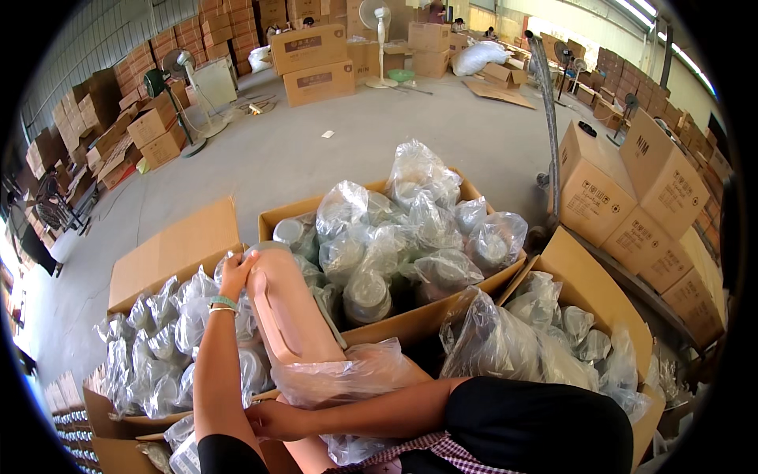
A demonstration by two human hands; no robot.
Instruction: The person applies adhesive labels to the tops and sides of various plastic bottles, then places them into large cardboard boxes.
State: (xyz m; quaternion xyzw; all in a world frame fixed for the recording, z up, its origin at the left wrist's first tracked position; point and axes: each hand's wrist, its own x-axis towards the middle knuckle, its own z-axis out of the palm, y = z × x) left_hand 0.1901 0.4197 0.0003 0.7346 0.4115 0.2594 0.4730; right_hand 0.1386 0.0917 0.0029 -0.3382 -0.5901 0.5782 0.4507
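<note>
A pink plastic jug-like vessel (296,308) with a long moulded handle lies tilted before me, its grey end pointing away. My left hand (237,274) grips it near that far end; a green band and a pale bangle circle the wrist. A clear plastic bag (349,370) is around the vessel's near end. Below my left forearm, my right hand (275,418) is closed at the edge of this bag, its fingertips partly hidden. Under the vessel and beyond it stand open cartons of bagged items, with the middle carton (391,329) nearest.
Bagged items fill a left carton (172,231) and a right carton (604,296). Sealed boxes (598,195) rest on a trolley with an upright metal handle (548,124). Standing fans (379,53) and stacked cartons (314,59) are farther off. A person (32,231) is at far left.
</note>
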